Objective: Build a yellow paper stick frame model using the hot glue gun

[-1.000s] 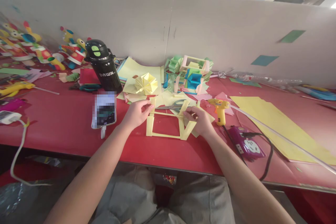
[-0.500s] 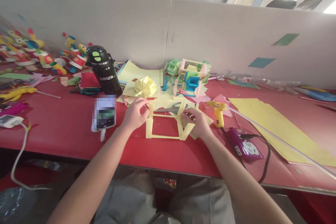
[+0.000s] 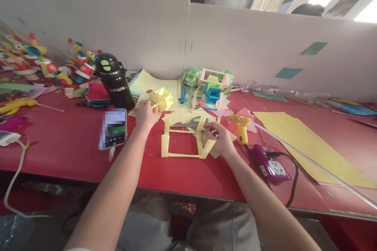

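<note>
A yellow paper frame (image 3: 180, 154) made of folded strips stands on the red table (image 3: 73, 145). My right hand (image 3: 220, 138) pinches its right upright near the top. My left hand (image 3: 145, 116) is off the frame and stretched back to a yellow pleated paper ball (image 3: 161, 99), fingertips at its left edge; the back of the hand hides whether they grip it. Grey-handled scissors (image 3: 193, 122) lie on yellow paper scraps just behind the frame.
A phone (image 3: 113, 128) and a black bottle (image 3: 113, 81) are to the left. A yellow glue gun (image 3: 241, 127) and a purple power strip (image 3: 270, 165) are to the right, beside large yellow sheets (image 3: 306, 145). Coloured paper cubes (image 3: 207, 88) stand at the back by the cardboard wall.
My left hand let go of the frame's left upright and moved back and left to the pleated paper ball. My right hand stayed on the frame.
</note>
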A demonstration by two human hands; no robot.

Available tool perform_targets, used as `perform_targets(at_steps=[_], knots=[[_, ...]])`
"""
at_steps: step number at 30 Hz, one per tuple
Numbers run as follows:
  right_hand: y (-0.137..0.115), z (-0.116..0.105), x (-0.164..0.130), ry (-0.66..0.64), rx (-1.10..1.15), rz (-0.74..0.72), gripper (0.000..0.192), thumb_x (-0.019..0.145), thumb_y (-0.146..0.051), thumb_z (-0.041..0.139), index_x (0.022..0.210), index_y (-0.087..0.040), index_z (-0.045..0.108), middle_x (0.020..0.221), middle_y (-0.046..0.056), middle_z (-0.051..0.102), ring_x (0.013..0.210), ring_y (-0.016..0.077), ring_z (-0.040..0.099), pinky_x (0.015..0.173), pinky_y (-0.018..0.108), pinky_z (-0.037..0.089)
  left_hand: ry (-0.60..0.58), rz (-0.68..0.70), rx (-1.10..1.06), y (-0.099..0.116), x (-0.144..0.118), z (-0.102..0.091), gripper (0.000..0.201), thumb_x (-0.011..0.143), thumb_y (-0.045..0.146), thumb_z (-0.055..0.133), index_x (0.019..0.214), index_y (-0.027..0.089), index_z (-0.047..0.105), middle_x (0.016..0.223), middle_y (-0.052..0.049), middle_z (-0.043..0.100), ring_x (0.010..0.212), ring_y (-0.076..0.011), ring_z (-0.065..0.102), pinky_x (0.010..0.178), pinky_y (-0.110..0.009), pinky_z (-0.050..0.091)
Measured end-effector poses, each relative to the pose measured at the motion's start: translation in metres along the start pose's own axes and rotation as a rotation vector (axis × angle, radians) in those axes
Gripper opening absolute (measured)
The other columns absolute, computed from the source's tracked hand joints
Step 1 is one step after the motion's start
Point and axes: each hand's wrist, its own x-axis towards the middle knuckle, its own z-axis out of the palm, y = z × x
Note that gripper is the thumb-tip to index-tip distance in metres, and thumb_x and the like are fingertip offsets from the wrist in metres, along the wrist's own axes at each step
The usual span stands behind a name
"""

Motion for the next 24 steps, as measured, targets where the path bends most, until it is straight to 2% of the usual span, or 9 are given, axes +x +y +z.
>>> perform_targets(at_steps=[3, 6, 10, 12, 15, 17, 21, 24], knots=[[0.0, -0.001, 0.0, -0.004, -0.004, 0.008, 0.019, 0.085, -0.033, 0.054, 0.09, -0.019, 0.068, 0.088, 0.007, 0.069, 0.064, 0.0156, 0.056, 0.058, 0.03, 0.045, -0.024, -0.051, -0.084, -0.001, 0.001, 0.005, 0.011, 0.086, 0.027, 0.053, 0.085, 0.019, 0.061, 0.09, -0.014, 0.069, 0.094, -0.0305, 0.065, 0.089, -0.043, 0.047], [0.0, -0.001, -0.001, -0.007, -0.004, 0.014, 0.019, 0.085, -0.032, 0.055, 0.09, -0.019, 0.067, 0.088, 0.007, 0.069, 0.064, 0.0158, 0.056, 0.058, 0.03, 0.045, -0.038, -0.082, -0.187, -0.002, 0.002, 0.005, 0.015, 0.087, 0.028, 0.05, 0.078, 0.02, 0.059, 0.081, -0.01, 0.07, 0.082, -0.0261, 0.066, 0.083, -0.038, 0.047], [-0.001, 0.0, -0.001, -0.01, -0.007, 0.013, 0.019, 0.084, -0.031, 0.054, 0.09, -0.019, 0.068, 0.088, 0.007, 0.069, 0.065, 0.0162, 0.056, 0.059, 0.031, 0.045, 0.026, -0.064, -0.34, -0.002, 0.002, 0.002, 0.025, 0.09, 0.033, 0.047, 0.072, 0.019, 0.058, 0.077, -0.007, 0.07, 0.073, -0.0218, 0.064, 0.077, -0.033, 0.047], [-0.002, -0.001, -0.001, -0.008, -0.011, 0.02, 0.02, 0.083, -0.03, 0.054, 0.09, -0.018, 0.068, 0.086, 0.007, 0.069, 0.065, 0.0163, 0.057, 0.059, 0.031, 0.045, 0.066, -0.043, -0.419, 0.0, 0.0, -0.003, 0.023, 0.089, 0.033, 0.048, 0.077, 0.019, 0.06, 0.077, -0.006, 0.07, 0.071, -0.0201, 0.063, 0.074, -0.031, 0.048], [-0.005, -0.002, -0.001, -0.004, -0.008, 0.034, 0.021, 0.083, -0.031, 0.054, 0.09, -0.018, 0.068, 0.085, 0.007, 0.069, 0.066, 0.017, 0.057, 0.059, 0.031, 0.045, 0.123, 0.016, -0.579, 0.009, -0.006, -0.016, 0.019, 0.088, 0.033, 0.052, 0.091, 0.018, 0.062, 0.078, -0.005, 0.07, 0.067, -0.0171, 0.062, 0.069, -0.029, 0.049], [-0.006, -0.003, 0.0, -0.005, 0.002, 0.039, 0.021, 0.082, -0.031, 0.054, 0.09, -0.017, 0.068, 0.085, 0.007, 0.069, 0.067, 0.0173, 0.058, 0.059, 0.031, 0.045, 0.126, 0.093, -0.693, 0.018, -0.01, -0.029, 0.02, 0.089, 0.036, 0.055, 0.092, 0.017, 0.063, 0.077, -0.004, 0.068, 0.066, -0.0153, 0.061, 0.066, -0.027, 0.049], [-0.006, -0.004, 0.0, -0.004, 0.025, 0.034, 0.022, 0.083, -0.032, 0.054, 0.09, -0.018, 0.069, 0.085, 0.007, 0.069, 0.069, 0.0174, 0.058, 0.059, 0.03, 0.044, 0.03, 0.3, -0.855, 0.033, -0.019, -0.059, 0.025, 0.088, 0.04, 0.06, 0.091, 0.017, 0.066, 0.072, -0.003, 0.065, 0.062, -0.0133, 0.059, 0.062, -0.025, 0.049], [-0.008, -0.005, -0.001, -0.007, 0.032, 0.021, 0.021, 0.084, -0.033, 0.055, 0.09, -0.018, 0.068, 0.088, 0.007, 0.069, 0.071, 0.0176, 0.059, 0.06, 0.03, 0.044, -0.061, 0.385, -0.838, 0.04, -0.026, -0.077, 0.028, 0.087, 0.044, 0.063, 0.095, 0.018, 0.069, 0.083, -0.005, 0.07, 0.077, -0.0171, 0.065, 0.069, -0.027, 0.052]])
